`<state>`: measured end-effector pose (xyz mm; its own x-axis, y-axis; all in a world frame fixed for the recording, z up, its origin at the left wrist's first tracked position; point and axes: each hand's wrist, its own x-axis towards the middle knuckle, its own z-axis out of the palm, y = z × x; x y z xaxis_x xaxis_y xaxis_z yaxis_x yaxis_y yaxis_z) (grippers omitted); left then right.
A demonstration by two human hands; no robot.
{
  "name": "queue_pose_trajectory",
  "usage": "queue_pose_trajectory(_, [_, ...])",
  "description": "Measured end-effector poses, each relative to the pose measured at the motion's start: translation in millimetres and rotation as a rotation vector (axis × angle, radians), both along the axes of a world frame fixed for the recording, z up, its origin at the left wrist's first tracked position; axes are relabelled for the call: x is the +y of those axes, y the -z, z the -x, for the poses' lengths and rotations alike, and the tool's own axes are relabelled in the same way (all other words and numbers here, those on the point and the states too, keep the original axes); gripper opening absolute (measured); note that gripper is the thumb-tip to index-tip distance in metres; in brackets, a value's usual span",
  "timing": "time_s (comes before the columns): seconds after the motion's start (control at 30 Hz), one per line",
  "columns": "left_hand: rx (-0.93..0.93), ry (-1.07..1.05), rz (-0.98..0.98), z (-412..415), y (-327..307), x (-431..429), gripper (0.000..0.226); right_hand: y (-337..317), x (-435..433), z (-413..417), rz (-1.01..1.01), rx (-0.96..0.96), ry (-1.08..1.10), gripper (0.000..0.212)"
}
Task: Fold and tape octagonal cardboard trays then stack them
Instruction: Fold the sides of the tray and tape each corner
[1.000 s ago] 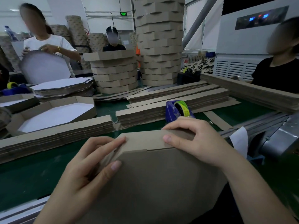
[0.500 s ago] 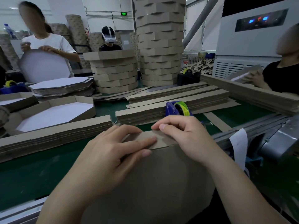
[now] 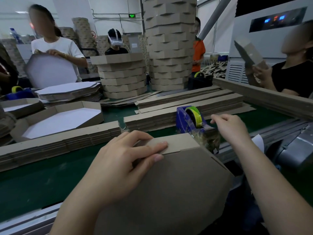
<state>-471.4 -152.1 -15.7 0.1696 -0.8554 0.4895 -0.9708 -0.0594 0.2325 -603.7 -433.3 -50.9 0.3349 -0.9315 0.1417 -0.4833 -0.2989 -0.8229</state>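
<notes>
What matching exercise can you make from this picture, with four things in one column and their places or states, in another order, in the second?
1. left hand
2. right hand
3. dispenser
4. tall stack

A. blue, holds a yellow-green roll
B. at the back, rising out of view
C. presses a flap on the tray
D. beside the dispenser, off the tray

Pairs: 1-C, 2-D, 3-A, 4-B

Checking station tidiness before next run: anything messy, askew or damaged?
A crumpled wad of tape hangs off the front of the blue tape dispenser, just beyond the tray that the left hand presses. Behind, the tall tray stack is twisted, its layers turned out of line with one another. I see no tear on the tray.
</notes>
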Motion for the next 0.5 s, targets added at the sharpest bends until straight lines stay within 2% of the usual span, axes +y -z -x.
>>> queue_pose_trajectory(0.13, [-0.004,-0.006,0.008,-1,1,-3,0.038,12,-1,-4,-0.167,-0.112,-0.035,0.024])
queue_pose_trajectory(0.27, [0.006,-0.014,0.018,0,3,-4,0.038,14,1,-7,-0.309,-0.302,0.032,0.012])
queue_pose_trajectory(0.37, [0.018,-0.014,0.027,0,3,-4,0.039,13,2,-7,-0.465,-0.427,0.068,0.013])
queue_pose_trajectory(0.5, [0.021,-0.018,0.030,0,4,-3,0.038,6,6,-9,-0.535,-0.562,0.085,0.014])
